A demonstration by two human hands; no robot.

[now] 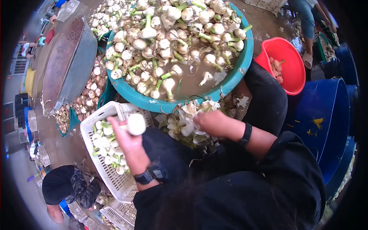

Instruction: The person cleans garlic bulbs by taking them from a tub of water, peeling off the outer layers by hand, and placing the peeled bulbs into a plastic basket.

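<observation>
My left hand is closed on a smooth white garlic bulb, above a white plastic crate. Inside the crate lie many clean garlic bulbs with short green stems. My right hand is closed, its fingers curled beside pale, papery garlic skins; what it grips, if anything, cannot be made out. Skins and leaves are heaped below it, between my legs. In front stands a large teal tub of muddy water, piled with dirty, unpeeled garlic bulbs.
A red basin with pinkish pieces stands to the right, beside large blue tubs. Left of the teal tub are a big tilted metal basin and more garlic. A person bends down at the lower left; another sits at the upper right.
</observation>
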